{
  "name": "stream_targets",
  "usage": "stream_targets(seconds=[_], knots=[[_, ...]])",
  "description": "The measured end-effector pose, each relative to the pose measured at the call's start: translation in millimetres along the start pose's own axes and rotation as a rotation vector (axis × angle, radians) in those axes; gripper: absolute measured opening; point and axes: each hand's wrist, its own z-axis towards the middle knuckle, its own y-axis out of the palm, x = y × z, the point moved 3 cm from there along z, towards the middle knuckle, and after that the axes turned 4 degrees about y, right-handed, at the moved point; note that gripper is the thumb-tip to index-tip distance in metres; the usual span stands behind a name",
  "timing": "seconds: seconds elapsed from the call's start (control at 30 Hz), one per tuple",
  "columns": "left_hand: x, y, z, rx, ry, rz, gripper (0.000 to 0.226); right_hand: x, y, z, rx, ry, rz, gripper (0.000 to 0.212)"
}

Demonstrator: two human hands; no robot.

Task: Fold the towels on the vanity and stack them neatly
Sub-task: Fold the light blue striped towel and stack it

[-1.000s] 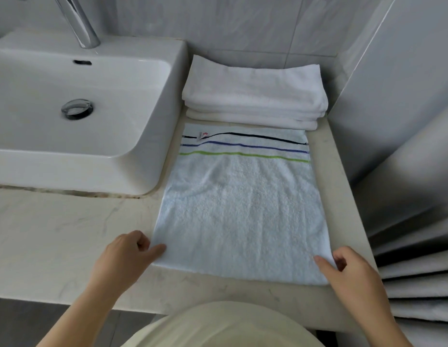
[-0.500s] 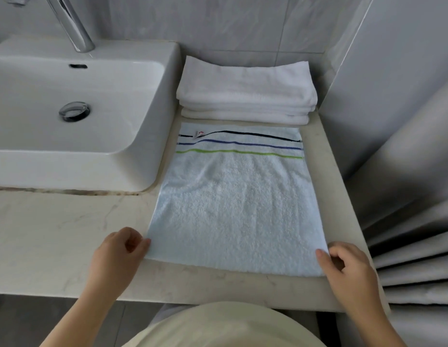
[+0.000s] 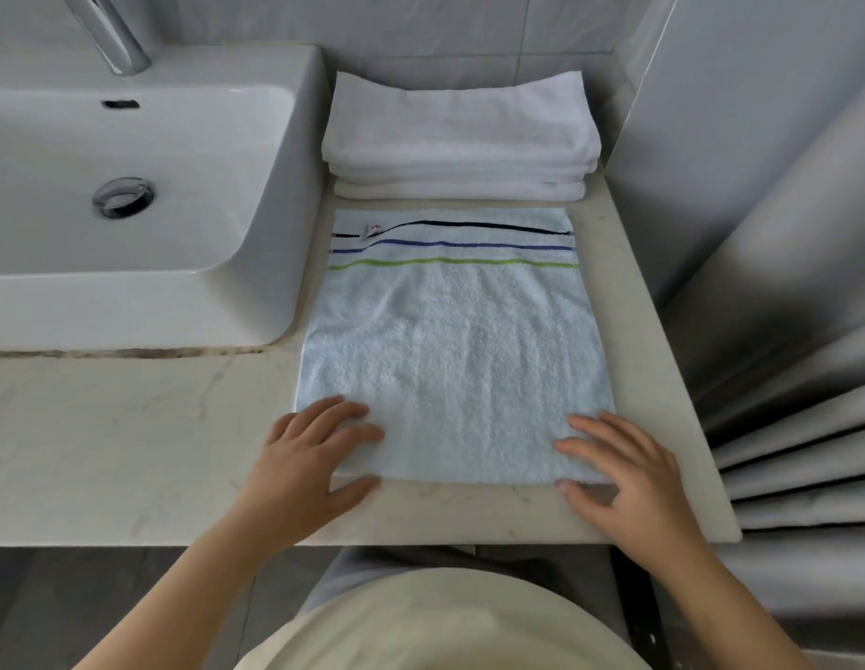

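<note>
A pale blue towel (image 3: 454, 350) with black, blue and green stripes at its far end lies flat on the marble vanity top (image 3: 107, 447). Behind it, against the tiled wall, stands a stack of folded white towels (image 3: 462, 137). My left hand (image 3: 307, 456) lies on the towel's near left corner, fingers spread on top and thumb at the front edge. On the near right corner my right hand (image 3: 619, 471) rests the same way, fingers flat on the cloth, thumb along the near edge.
A white basin (image 3: 145, 200) with a chrome tap (image 3: 109, 31) and drain fills the left. A grey pleated curtain (image 3: 798, 379) hangs close on the right. The vanity's front edge runs just below my hands.
Both hands have moved from the towel's outer corners inward onto the cloth, fingers now spread flat on it. The towel itself lies as before.
</note>
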Motion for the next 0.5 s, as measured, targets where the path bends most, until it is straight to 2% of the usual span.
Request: stream_targets(seconds=[0.07,0.13,0.37,0.43,0.5], knots=[[0.7,-1.4,1.4,0.097,0.021,0.004,0.031,0.9,0.5,1.2,0.053,0.002,0.019,0.027],[-1.2,-0.5,1.0,0.170,0.050,0.039,0.030,4.3,2.9,0.4,0.081,0.010,0.038,0.031],[-20.7,-9.2,-0.3,0.215,-0.024,0.057,0.028,4.7,-4.3,0.9,0.092,0.103,0.150,0.029],[-20.5,-17.2,2.9,0.235,-0.042,0.020,0.030,3.2,-9.2,1.1,0.087,0.218,0.236,0.022],[-19.8,-30.9,5.9,0.297,-0.189,-0.169,0.033,6.3,-13.8,3.8,0.110,0.415,0.344,0.014]])
